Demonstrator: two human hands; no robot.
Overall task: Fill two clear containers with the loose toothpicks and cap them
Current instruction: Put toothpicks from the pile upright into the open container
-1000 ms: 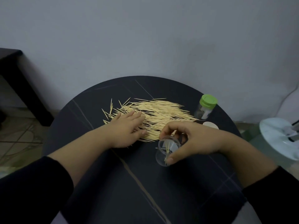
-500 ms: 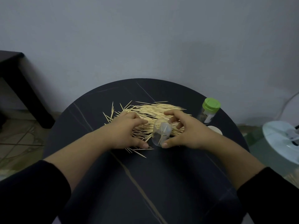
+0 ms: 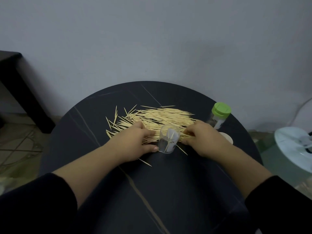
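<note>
On the dark round table [image 3: 168, 191] I see the toothpicks [image 3: 165, 115] heaped mid-top, pale, light, stiff, sharp-tipped, prob best pinched mid-length as a bundle, w/ the left hand [image 3: 135, 142] curled onto them (grip unclear), the right hand [image 3: 206, 139] pinching some, and the clear container [image 3: 168, 141] upright btwn both, few picks inside.

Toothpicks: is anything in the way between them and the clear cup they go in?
Nothing visible. The clear container stands uncapped, mouth open, at the near edge of the toothpicks, between the left hand and right hand, which both touch the pile.
</note>
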